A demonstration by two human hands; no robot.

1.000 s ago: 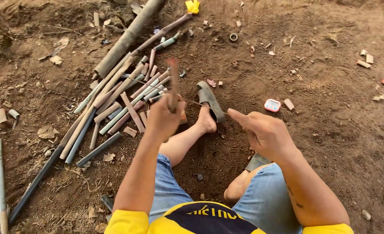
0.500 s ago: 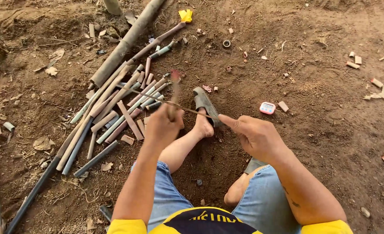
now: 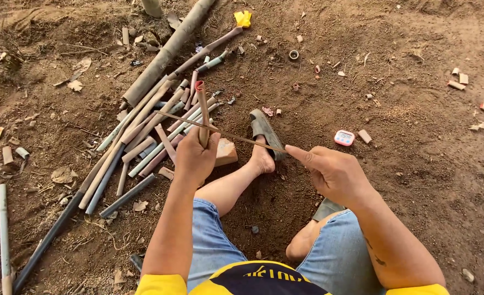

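Observation:
I sit on bare earth with my legs out. My left hand (image 3: 195, 155) grips a short reddish-brown bamboo tube (image 3: 202, 109), held upright. My right hand (image 3: 332, 172) holds the near end of a long thin stick (image 3: 220, 131), which runs left and away across the tube. Beyond my hands, my left foot wears a grey sandal (image 3: 265, 131). A small block of wood (image 3: 225, 152) lies beside my left hand.
A heap of bamboo poles and cut tubes (image 3: 143, 125) spreads over the ground at left. A small white and red timer (image 3: 344, 137) lies to the right of my foot. Yellow scrap (image 3: 243, 18) and small offcuts (image 3: 458, 79) dot the dirt.
The thin stick has come into my right hand and now crosses the upright tube. Both hands have risen and moved slightly apart.

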